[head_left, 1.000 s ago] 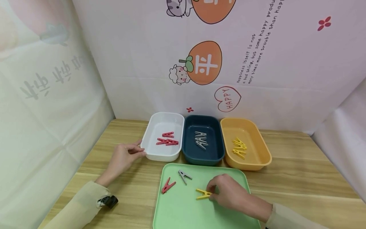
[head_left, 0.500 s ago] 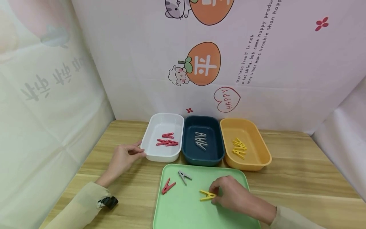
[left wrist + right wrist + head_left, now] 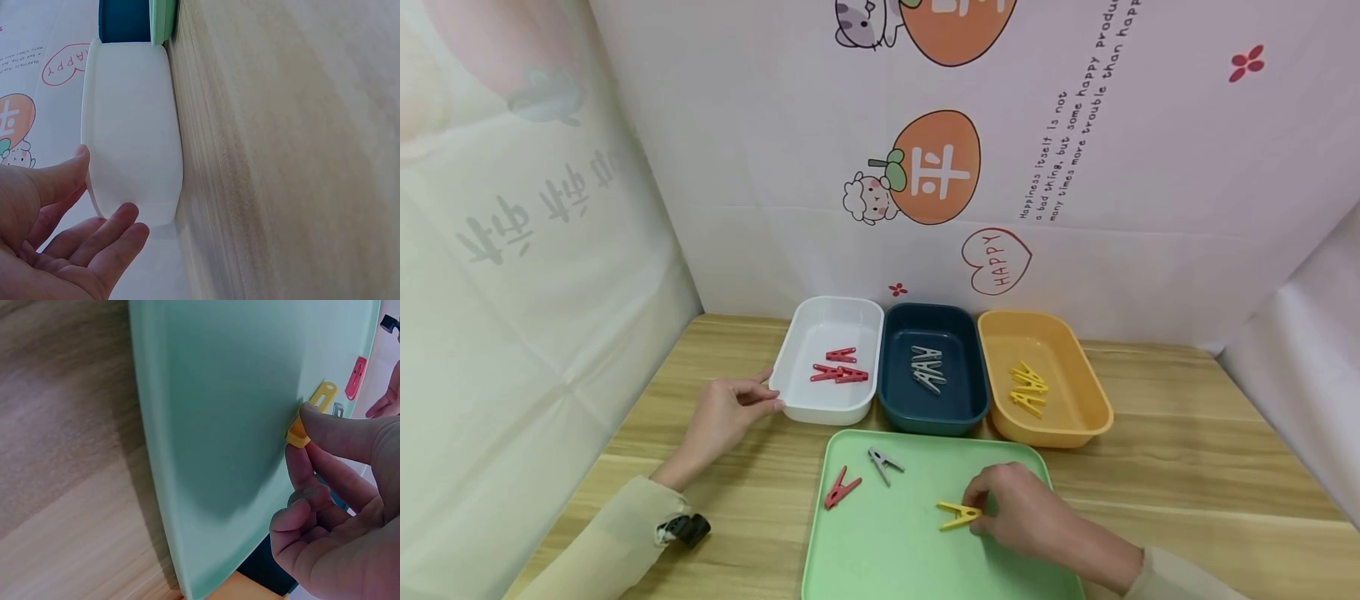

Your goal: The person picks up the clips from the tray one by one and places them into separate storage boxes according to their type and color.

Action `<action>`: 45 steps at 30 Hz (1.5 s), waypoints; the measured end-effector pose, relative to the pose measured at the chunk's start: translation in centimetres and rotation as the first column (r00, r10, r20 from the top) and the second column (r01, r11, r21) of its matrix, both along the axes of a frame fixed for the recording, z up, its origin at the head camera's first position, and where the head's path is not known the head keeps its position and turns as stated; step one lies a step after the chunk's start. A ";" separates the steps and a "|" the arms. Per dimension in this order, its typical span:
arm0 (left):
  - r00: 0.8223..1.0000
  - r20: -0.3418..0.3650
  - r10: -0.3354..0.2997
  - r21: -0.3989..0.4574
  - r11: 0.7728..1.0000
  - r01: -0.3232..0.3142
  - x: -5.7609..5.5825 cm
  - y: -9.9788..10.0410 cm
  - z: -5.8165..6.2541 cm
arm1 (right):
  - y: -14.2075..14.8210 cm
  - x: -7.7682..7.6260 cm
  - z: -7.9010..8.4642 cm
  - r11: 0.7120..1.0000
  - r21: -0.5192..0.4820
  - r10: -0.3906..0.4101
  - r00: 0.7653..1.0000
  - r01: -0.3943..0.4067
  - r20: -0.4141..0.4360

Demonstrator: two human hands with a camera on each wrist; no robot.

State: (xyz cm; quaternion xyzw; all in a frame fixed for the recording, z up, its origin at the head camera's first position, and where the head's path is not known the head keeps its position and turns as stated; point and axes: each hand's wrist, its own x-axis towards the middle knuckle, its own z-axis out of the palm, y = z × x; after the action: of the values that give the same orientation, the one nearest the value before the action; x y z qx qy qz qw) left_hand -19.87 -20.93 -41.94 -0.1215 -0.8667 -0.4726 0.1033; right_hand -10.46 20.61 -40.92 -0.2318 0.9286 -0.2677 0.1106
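Observation:
My right hand (image 3: 1022, 512) pinches a yellow clothespin (image 3: 958, 515) between thumb and fingertips, just over the green tray (image 3: 880, 554). In the right wrist view the thumb covers part of this yellow clothespin (image 3: 323, 395). On the tray's left lie a red clothespin (image 3: 841, 489) and a grey clothespin (image 3: 884, 463). With relaxed fingers, my left hand (image 3: 726, 417) rests at the near left corner of the white bin (image 3: 820, 412). The left wrist view has the thumb of my left hand (image 3: 56, 225) touching the rim, other fingers near the outer wall.
Several red clothespins (image 3: 842, 373) lie inside the white bin. Right of it stand a dark blue bin (image 3: 934, 421) with several grey clothespins and a yellow bin (image 3: 1093, 400) with several yellow ones. Behind the bins rises a printed cloth (image 3: 760, 167) at the table's back edge.
My right hand has drawn the yellow clothespin rightward and slightly nearer over the tray. The left hand stays at the white bin.

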 end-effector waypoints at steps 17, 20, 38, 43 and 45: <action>1.000 -0.002 -0.005 0.002 1.000 0.005 0.1 0.0 0.0 | 0.9 0.3 -0.2 0.999 -0.011 -0.047 0.998 0.047 0.045; 1.000 -0.008 -0.006 0.001 1.000 0.006 0.0 0.1 0.1 | 1.0 0.4 -0.1 0.997 -0.006 -0.072 0.995 0.073 0.066; 1.000 0.013 0.001 0.004 1.000 -0.002 0.1 0.1 0.0 | 1.9 0.5 0.7 0.991 -0.112 -0.074 0.997 0.075 0.015; 1.000 0.010 0.000 0.006 1.000 -0.001 0.1 0.1 0.0 | 2.1 0.4 1.3 0.988 -0.126 -0.090 0.996 0.091 0.009; 1.000 0.007 0.000 0.007 1.000 0.000 0.1 0.1 0.0 | 2.1 0.4 1.5 0.986 -0.134 -0.096 0.995 0.096 0.008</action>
State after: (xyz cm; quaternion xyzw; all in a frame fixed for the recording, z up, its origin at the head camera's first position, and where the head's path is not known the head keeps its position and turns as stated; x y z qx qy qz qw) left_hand -19.79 -20.82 -41.98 -0.1196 -0.8654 -0.4760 0.1009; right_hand -10.09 22.74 -39.40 -0.1934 0.9186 -0.3346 0.0823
